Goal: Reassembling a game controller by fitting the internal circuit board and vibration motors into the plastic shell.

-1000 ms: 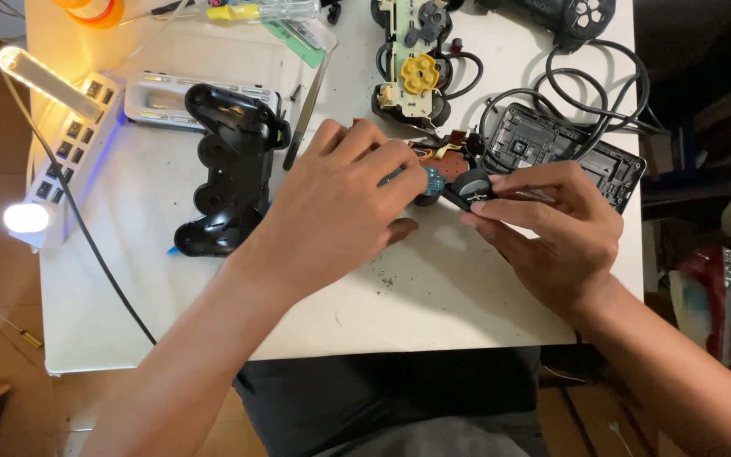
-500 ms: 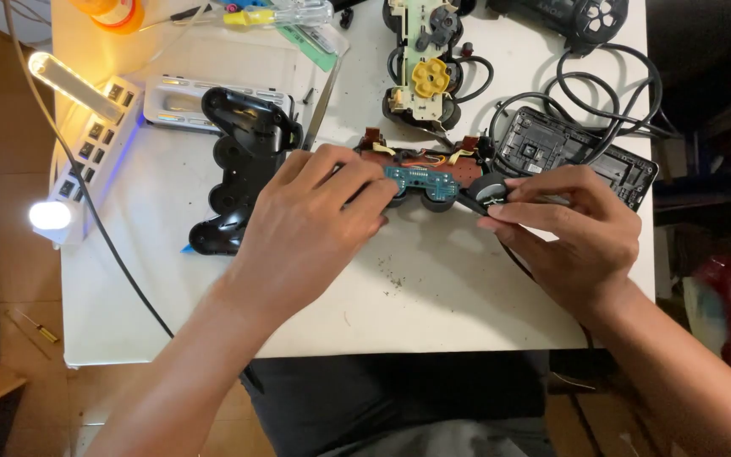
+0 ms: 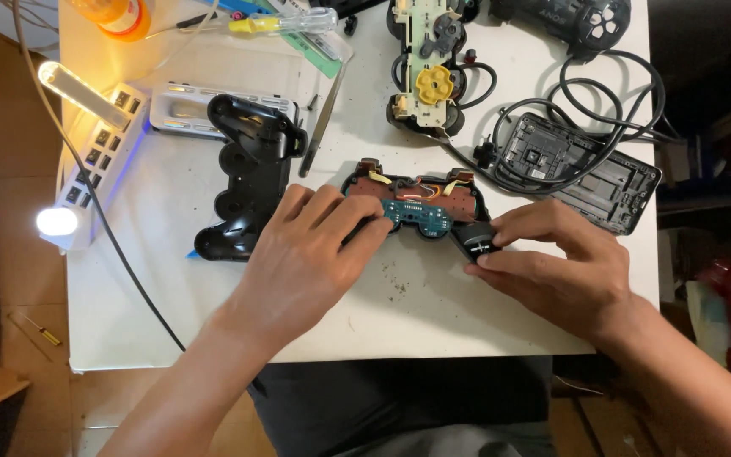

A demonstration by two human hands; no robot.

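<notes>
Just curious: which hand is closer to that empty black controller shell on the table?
Left. The left hand lies right beside the black shell; the right hand is across the opened controller.

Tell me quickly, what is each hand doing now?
Left hand: closed on the left side of the opened game controller.
Right hand: fingers closed on the controller's right grip.

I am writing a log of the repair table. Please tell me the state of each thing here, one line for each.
Opened controller: shell off, circuit board showing, held at both ends.
Left hand: gripping its left end.
Right hand: gripping its right handle.
Black shell half: removed, lying apart.
Second controller: open, yellow pad exposed.
Desk lamp: lit.
Screwdriver: lying unused.
</notes>
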